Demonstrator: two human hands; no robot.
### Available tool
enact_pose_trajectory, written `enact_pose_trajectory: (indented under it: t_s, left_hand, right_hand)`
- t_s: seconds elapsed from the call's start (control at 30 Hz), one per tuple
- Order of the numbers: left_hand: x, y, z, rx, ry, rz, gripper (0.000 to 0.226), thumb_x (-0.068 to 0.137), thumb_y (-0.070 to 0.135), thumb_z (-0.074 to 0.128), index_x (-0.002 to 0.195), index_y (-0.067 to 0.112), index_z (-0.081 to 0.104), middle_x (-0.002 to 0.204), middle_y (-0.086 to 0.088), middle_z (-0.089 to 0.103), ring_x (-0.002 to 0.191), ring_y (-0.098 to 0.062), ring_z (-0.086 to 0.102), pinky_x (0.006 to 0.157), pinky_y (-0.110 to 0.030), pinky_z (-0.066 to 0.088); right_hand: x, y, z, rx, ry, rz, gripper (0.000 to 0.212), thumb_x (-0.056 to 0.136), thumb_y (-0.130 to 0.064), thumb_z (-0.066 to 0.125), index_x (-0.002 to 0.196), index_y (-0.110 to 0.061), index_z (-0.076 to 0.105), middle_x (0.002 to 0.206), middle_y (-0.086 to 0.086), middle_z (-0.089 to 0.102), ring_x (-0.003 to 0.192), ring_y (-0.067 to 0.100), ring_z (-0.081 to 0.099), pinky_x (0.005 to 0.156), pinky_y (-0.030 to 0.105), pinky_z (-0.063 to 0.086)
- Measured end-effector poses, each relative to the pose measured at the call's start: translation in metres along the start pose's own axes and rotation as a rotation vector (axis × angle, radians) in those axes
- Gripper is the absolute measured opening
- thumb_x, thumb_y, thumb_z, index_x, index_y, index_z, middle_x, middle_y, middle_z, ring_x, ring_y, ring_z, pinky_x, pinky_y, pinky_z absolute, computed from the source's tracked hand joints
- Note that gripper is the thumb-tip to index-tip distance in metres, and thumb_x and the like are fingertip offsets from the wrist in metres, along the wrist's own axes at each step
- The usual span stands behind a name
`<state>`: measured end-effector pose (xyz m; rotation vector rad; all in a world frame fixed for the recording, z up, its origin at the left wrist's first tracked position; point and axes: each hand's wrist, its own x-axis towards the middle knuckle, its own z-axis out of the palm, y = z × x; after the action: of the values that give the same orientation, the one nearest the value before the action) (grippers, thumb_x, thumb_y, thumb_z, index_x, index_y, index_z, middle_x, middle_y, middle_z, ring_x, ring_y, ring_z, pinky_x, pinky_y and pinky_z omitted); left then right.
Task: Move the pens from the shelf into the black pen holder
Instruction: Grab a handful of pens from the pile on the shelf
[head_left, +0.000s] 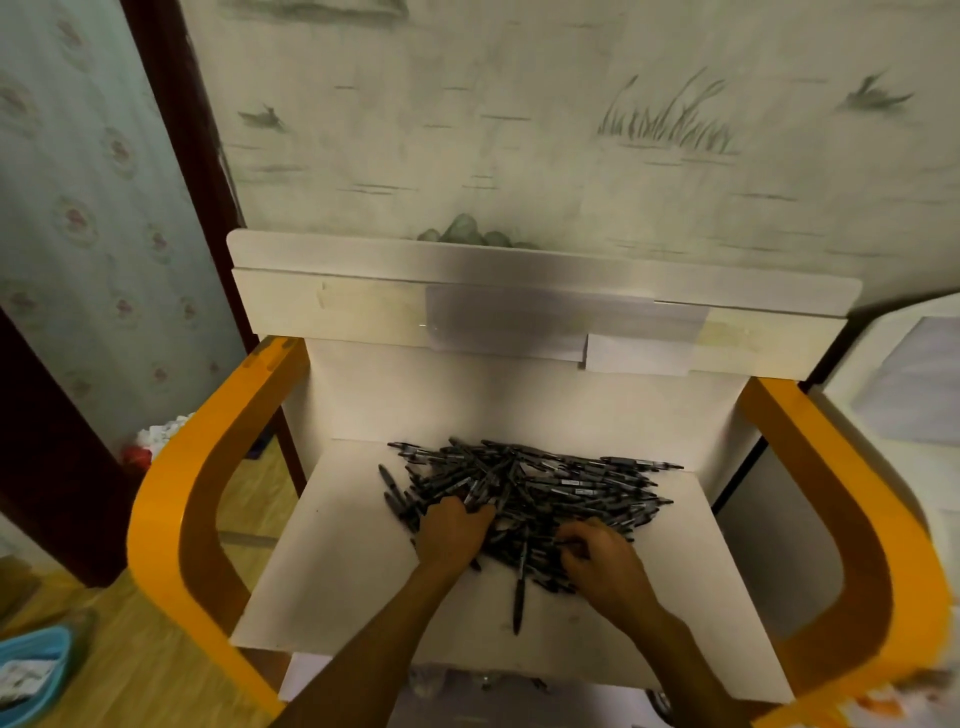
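Note:
A big heap of black pens (550, 483) lies on the white shelf (332, 571) between two orange side frames. My left hand (451, 530) is on the heap's near left side, its fingers dug in and curled round several pens. My right hand (597, 564) is at the heap's near right edge, fingers bent over pens there. One pen (518, 603) lies apart, pointing toward me between my hands. The black pen holder is not in view.
The shelf has a white back panel (519, 395) and an upper ledge (363, 306) against the wallpapered wall. Orange frames (171, 519) (872, 519) flank it. A blue basin (36, 670) sits on the wooden floor at lower left. A white appliance (909, 395) stands at the right.

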<state>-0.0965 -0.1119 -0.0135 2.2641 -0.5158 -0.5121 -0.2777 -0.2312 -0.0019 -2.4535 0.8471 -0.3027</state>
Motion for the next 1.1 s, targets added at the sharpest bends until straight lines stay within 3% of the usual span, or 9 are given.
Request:
enact_pose_trajectory:
  t_s: [0.1,0.2,0.27,0.33,0.5,0.63,0.9,1.03,1.1]
  left_hand:
    - [-0.002,-0.006,-0.006,-0.109,0.045,0.006,0.033,0.094,0.043,0.06,0.075,0.016,0.062,0.074,-0.003,0.065,0.069,-0.019,0.064,0.055,-0.028,0.048]
    - [0.001,-0.022,-0.02,-0.251,0.103,-0.036,0.017,0.099,0.028,0.054,0.106,0.013,0.058,0.095,-0.007,0.067,0.085,-0.026,0.065,0.074,-0.035,0.056]
    - [0.005,-0.035,-0.032,-0.268,0.144,-0.089,0.016,0.1,0.019,0.049,0.114,0.01,0.051,0.098,-0.01,0.064,0.086,-0.028,0.064,0.071,-0.035,0.053]
    - [0.009,-0.049,-0.041,-0.202,0.172,-0.164,0.017,0.099,0.019,0.05,0.11,0.007,0.051,0.096,-0.012,0.063,0.082,-0.028,0.062,0.065,-0.034,0.049]
    - [0.011,-0.066,-0.05,-0.094,0.166,-0.248,0.033,0.092,0.044,0.065,0.093,0.011,0.064,0.079,-0.003,0.062,0.068,-0.018,0.058,0.051,-0.024,0.039]
    - [0.016,-0.065,-0.049,-0.028,0.111,-0.228,0.028,0.092,0.041,0.063,0.089,0.013,0.065,0.079,-0.003,0.063,0.07,-0.019,0.06,0.057,-0.026,0.044]
    - [0.015,-0.051,-0.062,0.163,0.108,-0.2,0.038,0.087,0.053,0.066,0.071,0.023,0.05,0.071,0.003,0.057,0.061,-0.011,0.053,0.049,-0.022,0.038]
    - [0.015,-0.062,-0.071,0.08,0.093,-0.222,0.04,0.097,0.051,0.051,0.08,0.016,0.062,0.073,-0.003,0.068,0.061,-0.017,0.061,0.061,-0.03,0.053]
    - [0.016,-0.07,-0.076,-0.049,0.083,-0.189,0.022,0.096,0.04,0.056,0.094,0.018,0.061,0.078,-0.004,0.07,0.067,-0.021,0.065,0.068,-0.035,0.057]
  right_hand:
    - [0.002,-0.001,0.001,-0.001,-0.005,-0.012,0.018,0.093,-0.022,0.059,0.109,-0.024,0.068,0.108,-0.007,0.058,0.092,0.01,0.058,0.08,0.023,0.049]
    - [0.005,-0.006,0.005,0.006,-0.015,-0.022,0.019,0.094,-0.021,0.058,0.111,-0.024,0.067,0.105,-0.01,0.052,0.093,0.009,0.057,0.08,0.019,0.046]
    - [0.008,-0.01,0.007,0.01,-0.02,-0.023,0.019,0.095,-0.021,0.058,0.111,-0.025,0.067,0.103,-0.011,0.051,0.094,0.01,0.058,0.08,0.019,0.047]
    - [0.01,-0.014,0.009,0.015,-0.032,-0.033,0.019,0.095,-0.021,0.058,0.11,-0.025,0.068,0.103,-0.011,0.051,0.095,0.012,0.06,0.081,0.021,0.048]
    - [0.011,-0.018,0.011,0.025,-0.038,-0.046,0.018,0.094,-0.021,0.058,0.11,-0.025,0.067,0.104,-0.008,0.054,0.096,0.011,0.059,0.083,0.022,0.049]
    - [0.013,-0.019,0.008,0.037,-0.04,-0.033,0.017,0.095,-0.021,0.058,0.109,-0.026,0.067,0.105,-0.008,0.054,0.094,0.01,0.059,0.084,0.023,0.051]
    - [0.015,-0.026,0.01,0.026,-0.034,-0.032,0.019,0.095,-0.021,0.058,0.112,-0.026,0.066,0.107,-0.008,0.055,0.094,0.009,0.057,0.083,0.021,0.048]
    - [0.02,-0.034,0.011,0.036,-0.013,-0.04,0.02,0.096,-0.022,0.057,0.114,-0.026,0.065,0.111,-0.007,0.058,0.095,0.009,0.058,0.083,0.022,0.05]
    - [0.022,-0.039,0.012,0.026,-0.004,-0.043,0.019,0.096,-0.023,0.057,0.113,-0.026,0.065,0.111,-0.007,0.057,0.092,0.008,0.057,0.08,0.02,0.048]
